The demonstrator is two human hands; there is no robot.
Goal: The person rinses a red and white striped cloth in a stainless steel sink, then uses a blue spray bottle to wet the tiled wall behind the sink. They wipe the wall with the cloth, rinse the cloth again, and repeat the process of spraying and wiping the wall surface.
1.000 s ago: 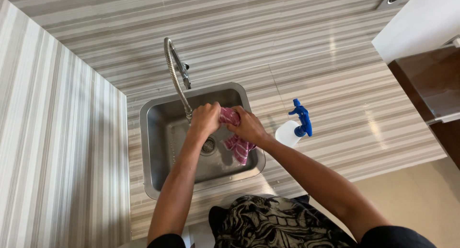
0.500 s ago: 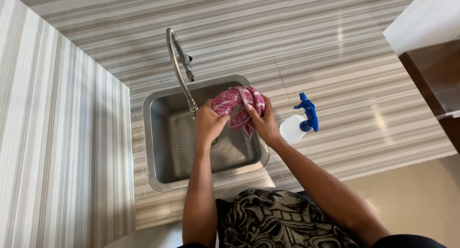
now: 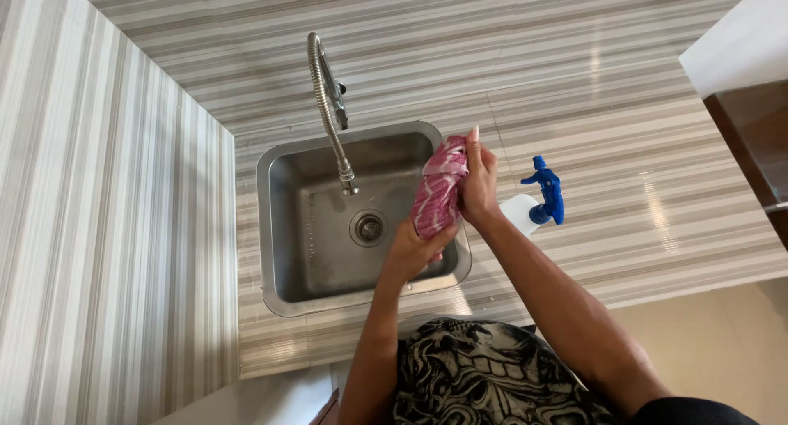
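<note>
A pink and white patterned cloth point(image 3: 437, 191) is bunched into a thick roll and held up over the right-hand part of the steel sink point(image 3: 283, 228), above the basin rather than lying in it. The right hand point(image 3: 478, 183) is closed around its upper end, fingers wrapped over the top with one fingertip pointing up. The left hand point(image 3: 410, 248) grips the lower end from beneath, fingers curled tight on the fabric, just over the sink's near right corner. The cloth runs between the two hands, tilted slightly, its top leaning toward the right hand.

Below it the basin looks bare, with a round drain point(image 3: 369, 226) near the middle. A tall faucet point(image 3: 327, 105) with a flexible coiled neck rises from the back rim and bends down over the basin, its spout ending left of the cloth and apart from it.

Just beside the right wrist, on the striped tabletop point(image 3: 624, 105), stands a spray bottle point(image 3: 538, 203) with a white body and a blue trigger head, close to the sink's right edge. The same grey and beige stripes run along the tabletop to the left. At the right edge sits a dark brown cabinet point(image 3: 755, 146). The person's dark patterned garment point(image 3: 484, 376) shows at the bottom.
</note>
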